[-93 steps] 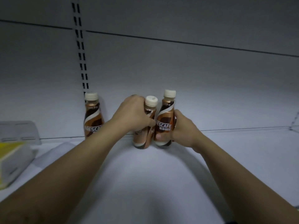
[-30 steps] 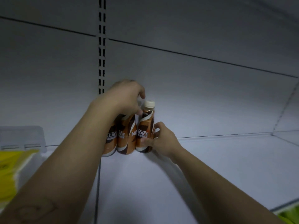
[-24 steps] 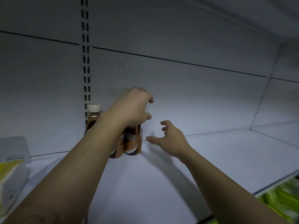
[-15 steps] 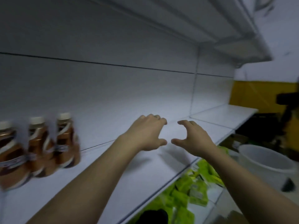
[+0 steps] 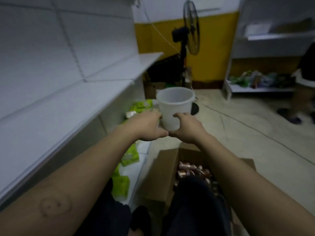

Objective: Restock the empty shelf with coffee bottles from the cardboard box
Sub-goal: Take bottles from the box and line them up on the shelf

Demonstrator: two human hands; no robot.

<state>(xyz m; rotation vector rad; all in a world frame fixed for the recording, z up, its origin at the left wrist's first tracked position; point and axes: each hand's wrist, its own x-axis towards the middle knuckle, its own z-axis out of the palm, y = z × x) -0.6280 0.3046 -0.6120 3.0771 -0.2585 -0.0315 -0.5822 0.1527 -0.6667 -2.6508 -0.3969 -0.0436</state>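
An open cardboard box [image 5: 163, 169] stands on the floor at lower centre, with several copper-brown coffee bottles [image 5: 192, 170] lying inside. My knee hides part of them. My left hand [image 5: 147, 126] and my right hand [image 5: 186, 127] hover side by side above the box's far edge, palms down, fingers apart, holding nothing. The white shelf [image 5: 56, 106] runs along the left; the bottles standing on it are out of view.
A white plastic bucket [image 5: 175, 106] stands on the floor just beyond my hands. Green packets [image 5: 131, 155] fill the low shelf at left. A standing fan [image 5: 190, 29] is at the back. Another person's legs [image 5: 300, 99] are at far right beside a low shelf.
Both hands let go of the bottles on the shelf and swung right and down over the cardboard box. My view turned from the shelf to the floor.
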